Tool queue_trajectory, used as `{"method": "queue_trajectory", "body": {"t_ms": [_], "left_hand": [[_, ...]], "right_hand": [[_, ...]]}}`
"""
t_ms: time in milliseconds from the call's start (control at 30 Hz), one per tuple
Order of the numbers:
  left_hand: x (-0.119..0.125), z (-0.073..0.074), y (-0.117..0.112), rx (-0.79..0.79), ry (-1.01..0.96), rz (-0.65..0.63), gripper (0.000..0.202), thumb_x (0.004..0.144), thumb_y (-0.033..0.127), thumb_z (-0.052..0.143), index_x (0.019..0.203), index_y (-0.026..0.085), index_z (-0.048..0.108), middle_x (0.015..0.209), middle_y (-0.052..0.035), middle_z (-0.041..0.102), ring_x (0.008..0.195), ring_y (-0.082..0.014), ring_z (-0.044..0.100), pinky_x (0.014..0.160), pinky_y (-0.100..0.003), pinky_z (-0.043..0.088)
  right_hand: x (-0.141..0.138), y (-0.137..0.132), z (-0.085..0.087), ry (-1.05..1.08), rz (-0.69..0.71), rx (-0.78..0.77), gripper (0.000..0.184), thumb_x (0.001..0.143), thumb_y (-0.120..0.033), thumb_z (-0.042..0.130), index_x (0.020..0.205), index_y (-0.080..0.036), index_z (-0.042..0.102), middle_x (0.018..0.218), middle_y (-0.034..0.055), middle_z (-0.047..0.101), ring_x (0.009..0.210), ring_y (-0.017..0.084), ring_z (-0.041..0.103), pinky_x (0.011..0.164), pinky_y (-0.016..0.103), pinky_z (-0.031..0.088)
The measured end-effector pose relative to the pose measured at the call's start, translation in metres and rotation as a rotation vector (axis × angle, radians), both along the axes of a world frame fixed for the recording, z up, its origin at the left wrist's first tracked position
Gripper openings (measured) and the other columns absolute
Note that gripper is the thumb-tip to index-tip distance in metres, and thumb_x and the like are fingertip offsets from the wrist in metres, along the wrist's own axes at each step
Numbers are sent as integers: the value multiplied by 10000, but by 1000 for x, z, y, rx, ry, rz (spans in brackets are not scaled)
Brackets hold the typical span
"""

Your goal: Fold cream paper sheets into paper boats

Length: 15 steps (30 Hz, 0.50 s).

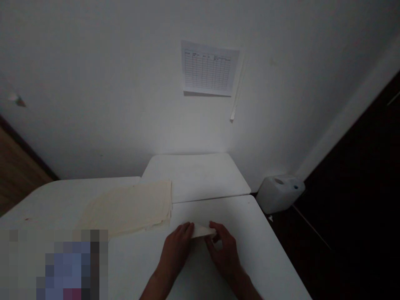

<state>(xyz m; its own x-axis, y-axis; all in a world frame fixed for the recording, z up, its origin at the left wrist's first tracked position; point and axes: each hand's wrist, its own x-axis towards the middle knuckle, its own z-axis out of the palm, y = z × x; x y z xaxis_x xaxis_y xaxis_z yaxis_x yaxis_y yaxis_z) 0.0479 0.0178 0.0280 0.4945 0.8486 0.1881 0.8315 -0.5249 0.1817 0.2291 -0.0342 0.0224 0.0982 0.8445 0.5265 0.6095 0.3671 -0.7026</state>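
Between my two hands, just over the white table, is a small pale folded piece of paper or thin sheet; its exact kind is not clear. My left hand closes on its left end, fingers bent and pressed together. At the right end my right hand pinches it between thumb and fingers. To the left of my hands lies a stack of thin cream-coloured sheets with uneven edges.
Another white tabletop adjoins at the back against the wall. A printed table sheet hangs there beside a thin white strip. On the floor at right stands a white plastic jerrycan. A pixelated patch covers the lower left.
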Motion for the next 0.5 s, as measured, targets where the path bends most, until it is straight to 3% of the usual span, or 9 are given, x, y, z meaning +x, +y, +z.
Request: {"method": "queue_trajectory", "body": {"t_ms": [100,267,500], "left_hand": [[6,3,-1,-40,-202,40,498,740,-2,474,1202,147,584,1219,-138,641,1082,-248,630,903,-390,523],[12,-1,-1,-135,-595,11,358,848,156,445,1171,167,600,1136,-116,682,1011,-221,663,892,-382,531],[3,6,-3,-373,-786,-1,367,834,246,501,1180,168,595,922,-83,713,740,-180,693,667,-305,576]], "right_hand": [[-10,0,6,126,-3,-137,389,847,-324,625,1203,-191,544,835,25,686,615,136,620,617,227,526],[-15,3,15,159,61,-217,189,903,-336,542,975,-195,646,739,6,688,616,141,638,581,200,484],[1,7,18,72,-20,-199,191,889,-300,534,891,-211,703,717,3,705,597,154,646,576,213,469]]}}
